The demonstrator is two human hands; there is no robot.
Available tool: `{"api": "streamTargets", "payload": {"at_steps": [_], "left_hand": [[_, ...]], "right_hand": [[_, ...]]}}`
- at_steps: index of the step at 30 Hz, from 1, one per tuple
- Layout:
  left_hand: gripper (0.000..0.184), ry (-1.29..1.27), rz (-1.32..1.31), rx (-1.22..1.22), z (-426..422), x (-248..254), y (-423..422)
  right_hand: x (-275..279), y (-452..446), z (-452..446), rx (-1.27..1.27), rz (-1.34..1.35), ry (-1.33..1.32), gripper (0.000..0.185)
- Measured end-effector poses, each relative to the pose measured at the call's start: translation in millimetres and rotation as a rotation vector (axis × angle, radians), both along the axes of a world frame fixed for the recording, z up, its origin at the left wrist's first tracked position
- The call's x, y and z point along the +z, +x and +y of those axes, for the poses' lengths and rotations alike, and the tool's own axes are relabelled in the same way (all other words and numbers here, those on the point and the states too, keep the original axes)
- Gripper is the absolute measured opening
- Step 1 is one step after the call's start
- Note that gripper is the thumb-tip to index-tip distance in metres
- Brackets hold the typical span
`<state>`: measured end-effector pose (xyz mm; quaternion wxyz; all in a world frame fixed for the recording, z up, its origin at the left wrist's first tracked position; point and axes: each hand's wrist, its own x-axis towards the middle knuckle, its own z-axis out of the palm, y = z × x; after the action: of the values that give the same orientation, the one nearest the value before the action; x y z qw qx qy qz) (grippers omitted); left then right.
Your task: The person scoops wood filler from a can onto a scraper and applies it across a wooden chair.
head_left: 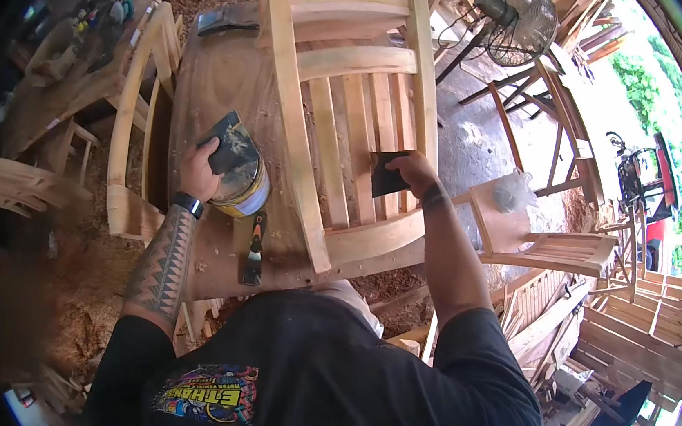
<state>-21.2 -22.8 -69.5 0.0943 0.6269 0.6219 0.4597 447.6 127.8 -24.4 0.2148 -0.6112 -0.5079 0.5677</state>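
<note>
Nearest my camera is the wearer's black shirt [325,376], filling the bottom of the frame, with a printed panel [207,393] at lower left. Past it, both hands are closed on something. The left hand [199,173], left of centre, clamps its thumb over a dark plate [231,141] smeared with pale paste; the plate sits over a can [248,196], and I cannot tell whether the hidden fingers also touch the can. The right hand [415,173], right of centre, pinches a dark blade [388,176] over the slats of a wooden chair [356,124], which rests on the tabletop [218,78] and runs from the top of the frame to below centre.

I read the step in hand as working paste onto the slats. In my judgement the next move calls for a light, flat stroke along a slat, with the plate kept close for reloading.

The tabletop's near edge crosses below the chair, and a putty knife [255,250] lies close to it, so I would guard against the left forearm sweeping it off. A second chair [123,143] crowds the left side. My best open room is the bare tabletop at upper left; on the right, the floor [464,126] lies beyond the chair's rail.
</note>
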Motion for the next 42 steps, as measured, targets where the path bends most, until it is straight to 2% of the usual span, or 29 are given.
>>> {"api": "streamTargets", "payload": {"at_steps": [2,4,6,7,9,11,13,14,15,16,18,20,23,26,29,32,33,36,39,42], "left_hand": [[0.059,-0.007,-0.112,-0.022,3.5,-5.8,-2.2],[0.055,0.006,0.016,0.017,0.8,0.2,0.5],[0.05,-0.044,-0.302,-0.002,-0.3,5.7,8.4],[0.047,-0.089,-0.681,-0.048,5.8,8.5,14.7],[0.041,-0.083,-0.716,-0.149,13.6,21.1,29.7],[0.035,-0.191,-0.841,-0.278,1.2,72.9,73.1],[0.03,-0.207,-1.328,-0.331,-0.1,110.1,136.5],[0.029,-0.115,-1.214,-0.315,5.0,101.5,146.7],[0.028,-0.024,-1.1,-0.287,10.3,93.2,156.9],[0.029,0.02,-0.864,-0.279,10.3,98.2,160.5],[0.029,-0.021,-0.936,-0.297,10.5,115.0,169.2],[0.031,-0.216,-1.543,-0.333,-4.9,175.5,177.9],[0.031,-0.188,-1.441,-0.367,-4.3,181.4,177.8],[0.031,-0.207,-1.345,-0.378,-6.4,178.8,171.8],[0.03,-0.246,-1.189,-0.368,-4.1,173.5,157.6],[0.028,-0.325,-1.048,-0.379,-2.6,176.1,155.7],[0.027,-0.358,-1.01,-0.389,-2.8,177.8,158.2],[0.026,-0.386,-0.907,-0.441,1.1,178.5,166.7],[0.028,-0.336,-0.608,-0.356,30.0,131.9,154.8],[0.031,-0.164,-0.319,-0.196,51.4,124.5,140.5]], "right_hand": [[8.1,-5.5,7.5,0.041,-0.058,0.014,0.032],[22.6,-6.7,11.2,0.144,-0.018,0.081,0.033],[39.8,-8.7,9.8,0.23,0.131,0.12,0.035],[75.1,-17.0,-7.0,0.254,0.167,0.147,0.034],[95.9,-28.2,-25.2,0.259,0.327,0.296,0.035],[113.5,-45.4,-46.1,0.259,0.454,0.421,0.038],[131.1,-71.4,-80.4,0.228,0.615,0.491,0.047],[136.8,-84.9,-96.7,0.185,0.709,0.517,0.047],[134.8,-96.7,-107.9,0.145,0.701,0.617,0.046],[135.1,-106.0,-117.8,0.1,0.689,0.716,0.045],[135.4,-115.4,-131.1,0.081,0.461,0.918,0.042],[137.3,-117.7,-132.0,0.156,0.317,1.045,0.043],[136.3,-114.9,-132.4,0.196,0.157,0.951,0.043],[174.6,-102.9,-134.2,0.412,-0.231,0.499,0.038],[149.7,-73.2,-113.4,0.541,-0.217,0.896,0.04],[176.1,-71.4,-107.5,0.496,-0.208,1.204,0.04],[186.5,-71.0,-106.6,0.55,-0.248,1.271,0.04],[181.2,-69.6,-98.0,0.713,-0.321,1.279,0.04],[161.0,-63.3,-93.3,0.731,-0.309,1.208,0.039],[155.2,-54.0,-69.3,0.796,-0.274,1.103,0.034]]}}
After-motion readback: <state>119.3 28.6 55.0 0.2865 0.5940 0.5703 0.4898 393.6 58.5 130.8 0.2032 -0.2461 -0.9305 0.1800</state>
